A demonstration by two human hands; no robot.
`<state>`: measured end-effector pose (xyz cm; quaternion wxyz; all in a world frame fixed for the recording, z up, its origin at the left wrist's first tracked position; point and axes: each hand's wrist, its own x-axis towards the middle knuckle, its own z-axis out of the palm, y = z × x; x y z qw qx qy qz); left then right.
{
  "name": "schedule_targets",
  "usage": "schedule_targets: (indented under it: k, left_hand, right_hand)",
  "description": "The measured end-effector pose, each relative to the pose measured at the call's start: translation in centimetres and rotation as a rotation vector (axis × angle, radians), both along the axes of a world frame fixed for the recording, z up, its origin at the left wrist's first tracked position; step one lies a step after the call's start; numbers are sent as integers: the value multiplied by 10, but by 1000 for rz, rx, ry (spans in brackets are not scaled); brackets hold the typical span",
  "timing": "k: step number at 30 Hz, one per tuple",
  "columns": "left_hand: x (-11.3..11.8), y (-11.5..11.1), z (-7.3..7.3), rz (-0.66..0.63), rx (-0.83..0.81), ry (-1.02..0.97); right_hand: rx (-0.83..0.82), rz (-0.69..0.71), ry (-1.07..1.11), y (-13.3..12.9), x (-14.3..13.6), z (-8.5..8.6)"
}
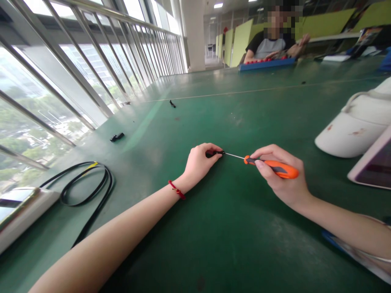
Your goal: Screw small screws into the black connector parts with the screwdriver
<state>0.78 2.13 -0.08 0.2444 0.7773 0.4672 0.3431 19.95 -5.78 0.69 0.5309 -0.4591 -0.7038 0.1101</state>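
Note:
Low over the green table (232, 228), my left hand (202, 162) pinches a small black part (218, 152) between thumb and fingers. Most of that part is covered by the fingers, so its kind is unclear. My right hand (284, 179) is closed around the orange and grey handle of a screwdriver (279, 167). The thin shaft points left, and its tip meets the black part's right end, or comes very close to it. A red cord bracelet circles my left wrist.
Small black pieces (117, 137) lie toward the railing (122, 28). A looped black cable (110, 179) rests at left by a white-edged device (36, 211). At right stand a white container (351, 126) and a pinkish-framed tablet-like device (374, 162). Across the table, a person sits behind a blue tray (265, 65).

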Motion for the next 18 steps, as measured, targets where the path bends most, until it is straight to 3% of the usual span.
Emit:
schedule_targets:
  k: [7, 14, 18]
  left_hand:
    - [0, 0, 0, -11, 3, 1]
    - [0, -1, 0, -13, 7, 5]
    - [0, 0, -1, -7, 4, 23]
  right_hand:
    - [146, -39, 103, 4, 0, -3]
    - [4, -7, 41, -2, -3, 1]
    - [99, -44, 118, -1, -3, -1]
